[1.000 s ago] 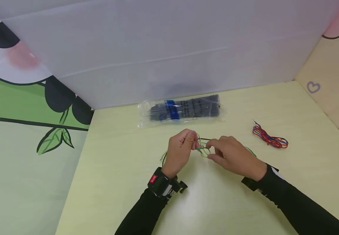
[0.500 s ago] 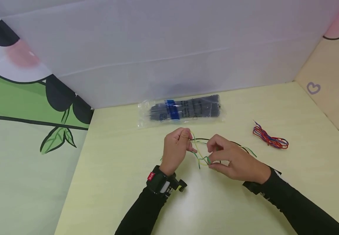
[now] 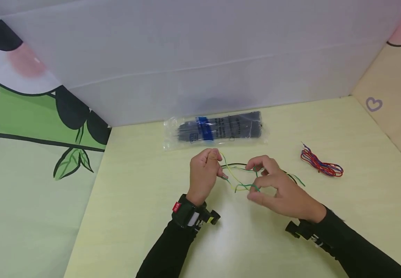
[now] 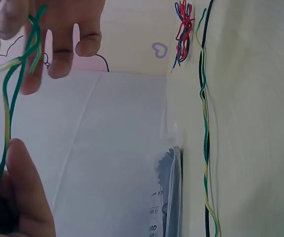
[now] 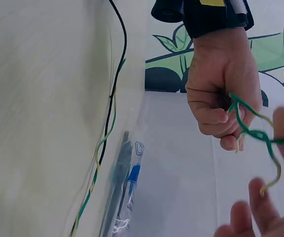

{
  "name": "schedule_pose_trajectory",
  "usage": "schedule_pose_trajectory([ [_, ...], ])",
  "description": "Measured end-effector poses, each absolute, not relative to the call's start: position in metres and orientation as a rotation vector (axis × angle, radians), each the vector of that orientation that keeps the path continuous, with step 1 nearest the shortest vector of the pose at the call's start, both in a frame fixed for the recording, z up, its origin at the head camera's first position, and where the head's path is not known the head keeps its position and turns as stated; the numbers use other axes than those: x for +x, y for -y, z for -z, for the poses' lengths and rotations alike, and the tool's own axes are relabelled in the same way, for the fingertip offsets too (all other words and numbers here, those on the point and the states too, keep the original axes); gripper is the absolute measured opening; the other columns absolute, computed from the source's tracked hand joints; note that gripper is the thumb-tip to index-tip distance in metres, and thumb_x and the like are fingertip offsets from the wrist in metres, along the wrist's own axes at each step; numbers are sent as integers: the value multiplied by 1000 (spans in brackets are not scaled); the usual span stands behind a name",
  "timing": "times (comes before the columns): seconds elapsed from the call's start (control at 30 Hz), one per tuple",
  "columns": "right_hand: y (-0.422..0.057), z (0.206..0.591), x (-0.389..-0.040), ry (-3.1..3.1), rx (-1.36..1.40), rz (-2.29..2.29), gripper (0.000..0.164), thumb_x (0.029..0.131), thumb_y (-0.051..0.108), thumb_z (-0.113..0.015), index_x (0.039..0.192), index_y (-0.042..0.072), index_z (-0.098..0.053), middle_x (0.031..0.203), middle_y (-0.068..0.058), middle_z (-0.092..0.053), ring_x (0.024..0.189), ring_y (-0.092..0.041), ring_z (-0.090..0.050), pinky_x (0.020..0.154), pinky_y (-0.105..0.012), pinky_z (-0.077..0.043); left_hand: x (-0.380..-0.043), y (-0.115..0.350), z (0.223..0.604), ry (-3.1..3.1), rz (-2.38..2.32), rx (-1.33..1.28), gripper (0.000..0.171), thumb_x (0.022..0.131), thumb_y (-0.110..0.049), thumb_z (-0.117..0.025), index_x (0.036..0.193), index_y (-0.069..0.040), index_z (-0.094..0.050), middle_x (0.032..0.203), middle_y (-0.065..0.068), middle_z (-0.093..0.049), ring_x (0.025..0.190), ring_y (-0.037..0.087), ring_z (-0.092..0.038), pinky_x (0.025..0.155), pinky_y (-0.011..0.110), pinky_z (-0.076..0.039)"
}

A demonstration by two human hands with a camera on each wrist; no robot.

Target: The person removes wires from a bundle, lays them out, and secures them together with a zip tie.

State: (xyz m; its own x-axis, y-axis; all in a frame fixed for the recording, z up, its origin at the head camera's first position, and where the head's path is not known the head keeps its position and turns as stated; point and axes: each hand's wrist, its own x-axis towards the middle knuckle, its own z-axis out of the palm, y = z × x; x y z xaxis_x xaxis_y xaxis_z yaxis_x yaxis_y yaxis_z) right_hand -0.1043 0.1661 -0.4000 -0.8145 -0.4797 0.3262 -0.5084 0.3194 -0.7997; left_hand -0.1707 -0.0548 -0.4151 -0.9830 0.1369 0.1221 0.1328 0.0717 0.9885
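In the head view my left hand [image 3: 203,175] grips a green-and-yellow wire [image 3: 233,175] with curled fingers. To its right, my right hand [image 3: 280,189] has thumb and index finger at a loop of the same wire, other fingers spread. The right wrist view shows the green-and-yellow wire [image 5: 253,133] crossing over itself between the hands, with a bent yellow end by the right hand's fingertips [image 5: 260,192]. In the left wrist view two strands run from the left hand [image 4: 21,192] up to the right hand [image 4: 65,34].
A black cable [image 4: 204,98] lies on the table behind the hands, with a twisted green-and-yellow length along it. Farther back is a clear bag of dark grey strips [image 3: 221,127], probably cable ties. A red-and-blue wire bundle [image 3: 322,162] lies at right.
The hands have drawn apart, the left slightly leftward, the right dipping and then shifting right. The wire between them is stretched longer, and the right hand's fingers are more spread.
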Motion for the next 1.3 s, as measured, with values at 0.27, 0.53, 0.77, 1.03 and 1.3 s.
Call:
schedule_pose_trajectory([
  [0.27,-168,409,-114,2530,632,-1748,20,102,9,-50,97,11,-69,118,-4,-57,100,-11,-54,78,-23,-45,-163,58,410,-2397,-1837,617,36,104,-35,-47,82,-10,-62,52,5,-48,45,20,-56,51,30,-54],
  [0.53,-181,411,-123,2508,648,-1968,22,105,15,-44,102,10,-66,70,-3,-48,64,-19,-47,64,-29,-42,-161,68,407,-2063,-1926,730,37,106,-32,-41,89,-4,-57,53,10,-38,48,16,-52,56,38,-57],
  [0.77,-199,414,-123,2424,1100,-2262,31,105,2,-34,84,4,-56,91,-12,-51,94,-23,-48,73,-34,-45,-168,84,407,-1571,-2378,346,30,105,-33,-45,92,-6,-50,65,-1,-41,66,12,-58,70,35,-60],
  [1.03,-190,409,-127,2832,664,-1999,33,104,30,-49,83,10,-65,65,-10,-58,64,-24,-58,61,-34,-46,-167,69,415,-2305,-2015,507,45,94,-28,-65,62,-9,-41,58,-2,-35,59,11,-59,65,28,-54],
  [1.3,-177,407,-129,2616,281,-1942,38,97,28,-63,67,5,-57,80,-8,-70,91,-15,-68,81,-26,-52,-161,57,419,-3045,-1280,1144,31,74,8,-56,65,-13,-36,70,-3,-24,67,13,-27,64,24,-24],
])
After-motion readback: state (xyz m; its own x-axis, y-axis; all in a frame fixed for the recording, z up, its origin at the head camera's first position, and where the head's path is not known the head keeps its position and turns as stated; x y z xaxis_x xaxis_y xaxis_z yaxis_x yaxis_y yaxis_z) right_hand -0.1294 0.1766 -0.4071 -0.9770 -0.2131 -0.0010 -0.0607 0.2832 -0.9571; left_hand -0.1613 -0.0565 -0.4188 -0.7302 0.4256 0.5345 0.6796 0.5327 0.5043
